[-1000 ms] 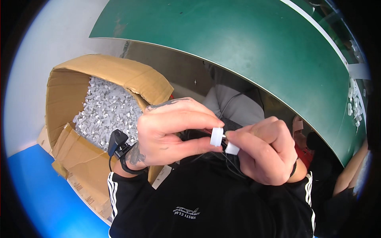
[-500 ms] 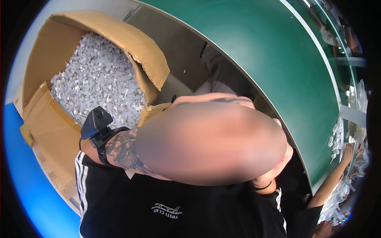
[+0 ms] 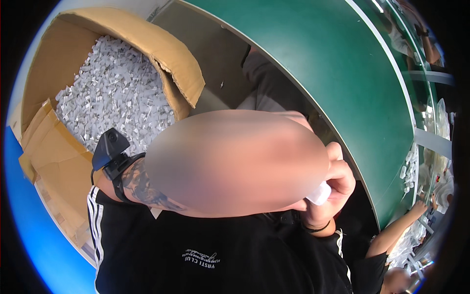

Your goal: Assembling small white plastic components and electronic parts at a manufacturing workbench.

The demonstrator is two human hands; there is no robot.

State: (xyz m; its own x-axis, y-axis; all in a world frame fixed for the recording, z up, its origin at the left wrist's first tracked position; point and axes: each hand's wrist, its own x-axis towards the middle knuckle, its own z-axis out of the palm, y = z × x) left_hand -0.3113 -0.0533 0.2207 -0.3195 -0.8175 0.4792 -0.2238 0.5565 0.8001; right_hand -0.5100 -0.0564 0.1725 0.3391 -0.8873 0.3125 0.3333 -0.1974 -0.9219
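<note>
From the left, my tattooed forearm with a black camera strapped to it reaches to the middle. A large blurred patch covers most of my left hand (image 3: 299,119); only a bit of it shows at the top edge, so its fingers cannot be read. Right of the patch, my right hand (image 3: 340,179) is closed with curled fingers, a dark bracelet on its wrist. A small white plastic piece (image 3: 319,194) sits in its grip, partly hidden by the patch. Whether the left hand touches that piece is hidden.
An open cardboard box (image 3: 49,63) full of small white and metal pieces (image 3: 115,83) stands at left. A green table (image 3: 318,54) curves along the right, with white pieces (image 3: 407,171) near its far edge. A co-worker's arm (image 3: 399,228) reaches in at lower right.
Both my hands sit slightly further left in the picture. The white plastic piece in my right hand now shows; before, the blur hid it. The co-worker's hand has come down a little.
</note>
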